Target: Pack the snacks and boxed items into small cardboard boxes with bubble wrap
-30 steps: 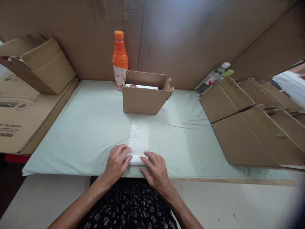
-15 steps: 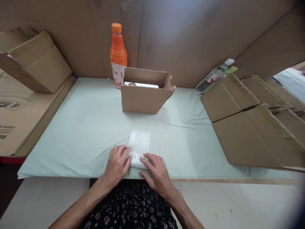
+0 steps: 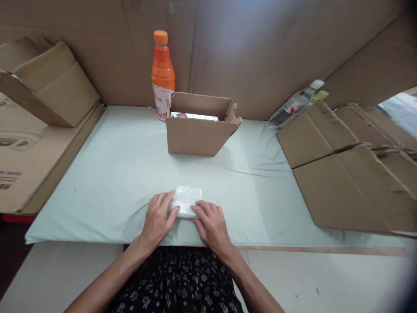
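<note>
A small packet of bubble wrap (image 3: 186, 201) lies on the pale green cloth near the table's front edge. What it may enclose is hidden. My left hand (image 3: 158, 216) grips its left side, thumb along the near edge and fingers at the far left. On the right side, my right hand (image 3: 211, 221) holds the packet with its fingertips on top and the thumb at the near edge. Beyond the hands stands an open cardboard box (image 3: 192, 137) with a white item (image 3: 195, 116) inside.
An orange bottle (image 3: 163, 74) stands behind the box. Tilted cardboard boxes (image 3: 345, 182) sit at the right, with a clear bottle (image 3: 293, 106) leaning behind them. At the left, an open carton (image 3: 65, 91) rests on a larger printed box (image 3: 35, 148).
The bubble wrap has become shorter from front to back, folded or rolled away from me. Both hands have moved slightly forward with it.
</note>
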A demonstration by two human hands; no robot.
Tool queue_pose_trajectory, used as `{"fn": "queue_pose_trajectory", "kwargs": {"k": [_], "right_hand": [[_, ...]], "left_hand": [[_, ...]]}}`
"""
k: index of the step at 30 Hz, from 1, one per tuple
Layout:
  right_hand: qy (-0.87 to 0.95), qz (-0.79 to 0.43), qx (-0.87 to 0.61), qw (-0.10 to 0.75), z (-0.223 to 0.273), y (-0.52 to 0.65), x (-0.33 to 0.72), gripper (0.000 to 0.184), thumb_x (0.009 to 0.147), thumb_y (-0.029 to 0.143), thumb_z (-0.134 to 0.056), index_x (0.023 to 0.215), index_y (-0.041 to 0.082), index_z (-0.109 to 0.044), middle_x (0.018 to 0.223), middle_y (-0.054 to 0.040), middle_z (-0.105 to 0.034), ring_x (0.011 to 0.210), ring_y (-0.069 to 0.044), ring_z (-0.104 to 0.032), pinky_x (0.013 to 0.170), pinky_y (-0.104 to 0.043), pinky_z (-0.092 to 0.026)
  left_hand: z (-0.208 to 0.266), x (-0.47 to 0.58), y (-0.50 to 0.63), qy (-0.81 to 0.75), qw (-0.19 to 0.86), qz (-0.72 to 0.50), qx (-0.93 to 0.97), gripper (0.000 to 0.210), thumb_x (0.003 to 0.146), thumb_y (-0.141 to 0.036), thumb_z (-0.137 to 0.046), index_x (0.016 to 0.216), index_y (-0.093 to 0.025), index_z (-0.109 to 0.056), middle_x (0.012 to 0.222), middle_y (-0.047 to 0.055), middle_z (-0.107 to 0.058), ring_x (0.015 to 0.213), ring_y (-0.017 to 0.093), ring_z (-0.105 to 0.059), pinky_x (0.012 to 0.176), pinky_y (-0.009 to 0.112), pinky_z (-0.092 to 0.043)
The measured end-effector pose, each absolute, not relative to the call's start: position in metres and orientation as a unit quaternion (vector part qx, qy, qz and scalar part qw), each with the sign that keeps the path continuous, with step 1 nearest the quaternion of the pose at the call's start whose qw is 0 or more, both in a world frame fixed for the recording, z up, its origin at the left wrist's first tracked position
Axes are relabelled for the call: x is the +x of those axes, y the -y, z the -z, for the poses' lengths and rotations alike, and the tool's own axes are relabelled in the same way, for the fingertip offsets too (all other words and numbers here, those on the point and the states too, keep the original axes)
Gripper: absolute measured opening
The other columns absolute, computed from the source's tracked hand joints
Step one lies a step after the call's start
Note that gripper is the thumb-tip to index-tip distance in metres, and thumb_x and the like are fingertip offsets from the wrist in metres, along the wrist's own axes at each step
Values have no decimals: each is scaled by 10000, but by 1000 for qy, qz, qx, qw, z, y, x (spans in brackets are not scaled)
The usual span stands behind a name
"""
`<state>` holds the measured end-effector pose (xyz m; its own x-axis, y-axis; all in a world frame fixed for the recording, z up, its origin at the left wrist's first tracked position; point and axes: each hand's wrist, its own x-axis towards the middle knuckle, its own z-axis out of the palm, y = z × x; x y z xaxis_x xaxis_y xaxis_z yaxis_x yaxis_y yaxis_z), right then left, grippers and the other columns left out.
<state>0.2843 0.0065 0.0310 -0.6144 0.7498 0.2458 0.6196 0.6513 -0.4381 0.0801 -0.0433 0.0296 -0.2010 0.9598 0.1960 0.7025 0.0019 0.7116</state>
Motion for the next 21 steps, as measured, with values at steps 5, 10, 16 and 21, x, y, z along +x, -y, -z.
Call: {"fn": "queue_pose_trajectory", "kwargs": {"k": [5, 10, 16, 21], "right_hand": [[823, -295, -402, 271, -34, -14, 274, 241, 947, 254, -563, 1158, 237, -676, 1068, -73, -737, 958, -232, -665, 852, -384, -512], [751, -438, -391, 303, -40, -4, 281, 336, 882, 367, -655, 1189, 232, -664, 1207, -107, -679, 1093, -249, -636, 920, -382, -519], [594, -663, -368, 270, -45, -13, 299, 397, 845, 519, -684, 1062, 187, -675, 888, -63, -708, 772, -191, -660, 683, -292, -541], [621, -576, -410, 338, -103, -66, 320, 362, 847, 506, -695, 1003, 179, -683, 810, -34, -677, 676, -153, -609, 594, -253, -498]], "left_hand": [[-35, 85, 63, -653, 423, -517, 357, 673, 857, -385, -635, 1446, -191, -372, 1236, 124, -622, 1088, 230, -636, 931, 383, -526], [-47, 99, 60, -554, 569, -559, 238, 844, 801, -417, -703, 1508, -184, -305, 1049, 64, -676, 910, 173, -646, 846, 300, -527], [-47, 104, 47, -527, 576, -524, 342, 778, 828, -417, -701, 1498, -216, -360, 993, 38, -665, 803, 147, -616, 745, 259, -520], [-90, 80, -2, -554, 301, -509, 586, 564, 884, -364, -641, 1409, -245, -471, 1228, 104, -647, 1087, 243, -633, 936, 383, -528]]}}
